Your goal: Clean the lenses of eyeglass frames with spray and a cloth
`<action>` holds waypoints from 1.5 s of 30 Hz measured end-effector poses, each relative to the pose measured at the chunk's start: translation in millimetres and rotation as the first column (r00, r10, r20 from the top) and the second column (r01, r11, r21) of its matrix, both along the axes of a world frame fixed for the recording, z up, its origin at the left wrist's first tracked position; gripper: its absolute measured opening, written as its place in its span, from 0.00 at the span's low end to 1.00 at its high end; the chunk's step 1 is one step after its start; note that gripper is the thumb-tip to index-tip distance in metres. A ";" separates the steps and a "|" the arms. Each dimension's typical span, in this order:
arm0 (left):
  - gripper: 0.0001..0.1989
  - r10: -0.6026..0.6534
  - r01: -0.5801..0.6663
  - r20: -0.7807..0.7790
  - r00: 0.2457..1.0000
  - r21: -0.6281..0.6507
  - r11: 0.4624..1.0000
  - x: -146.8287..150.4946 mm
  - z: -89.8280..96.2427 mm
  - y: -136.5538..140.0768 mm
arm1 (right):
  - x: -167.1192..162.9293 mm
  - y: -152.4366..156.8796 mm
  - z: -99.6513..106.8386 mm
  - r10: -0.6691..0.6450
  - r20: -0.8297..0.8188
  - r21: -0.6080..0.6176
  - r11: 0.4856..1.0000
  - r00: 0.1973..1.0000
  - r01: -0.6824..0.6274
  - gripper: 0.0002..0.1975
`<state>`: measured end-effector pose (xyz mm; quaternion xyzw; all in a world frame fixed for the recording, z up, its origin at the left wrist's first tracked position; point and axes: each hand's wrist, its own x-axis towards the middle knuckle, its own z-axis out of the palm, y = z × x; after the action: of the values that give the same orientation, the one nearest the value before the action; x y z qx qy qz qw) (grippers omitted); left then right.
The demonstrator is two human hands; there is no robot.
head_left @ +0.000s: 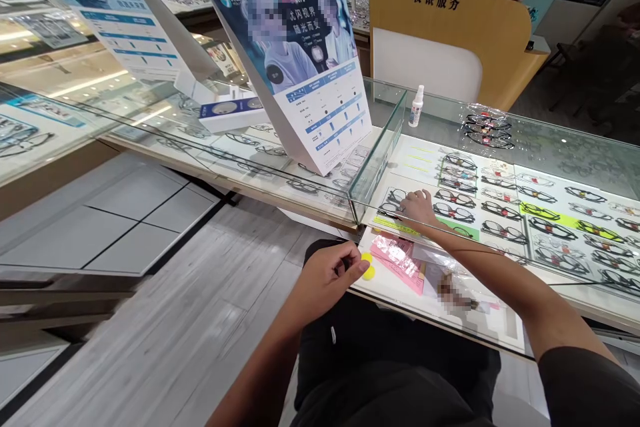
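Observation:
My right hand [419, 208] is inside the glass display case, over the left end of the rows of eyeglasses [454, 197]. Its fingers bend downward and their tips are hidden. Just left of it lies a pair of eyeglasses [397, 195]; whether the fingers touch it I cannot tell. At the left front corner of the pulled-out drawer [440, 310], my left hand [333, 273] is closed, fingers curled and thumb laid along them. Yellow round stickers [368, 267] show right beside its fingertips. What it holds, if anything, is hidden. Pink paper packets [397, 257] lie in the drawer.
A white spray bottle [417, 107] and stacked eyeglasses [487, 131] stand on the glass top [550, 140]. Left of them is a folded poster stand [320, 100], with a blue-and-white box [233, 110] behind. A white chair back [425, 63] rises beyond the counter.

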<state>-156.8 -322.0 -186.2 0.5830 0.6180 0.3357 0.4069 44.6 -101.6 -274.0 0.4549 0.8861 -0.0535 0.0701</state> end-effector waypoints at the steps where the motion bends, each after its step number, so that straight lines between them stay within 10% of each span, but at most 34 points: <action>1: 0.22 -0.001 0.001 -0.003 1.000 -0.001 1.000 0.1 0.0 0.1 | 0.7 2.5 -0.6 -0.005 -0.001 0.002 1.000 1.000 0.005 0.22; 21: 0.23 0.005 -0.005 -0.088 0.996 -0.001 1.000 1.2 -0.8 2.1 | 7.3 26.7 -17.2 0.094 -0.037 -0.002 0.996 0.995 -0.094 0.23; 45: 0.19 0.015 -0.014 -0.086 0.996 0.014 1.000 3.0 2.0 0.6 | 2.7 1.3 11.3 0.104 -0.075 -0.057 0.992 0.992 -0.109 0.15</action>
<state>-153.8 -321.4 -184.3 0.5952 0.6368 0.3171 0.3736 47.3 -100.2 -262.7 0.4025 0.9090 -0.0929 0.0549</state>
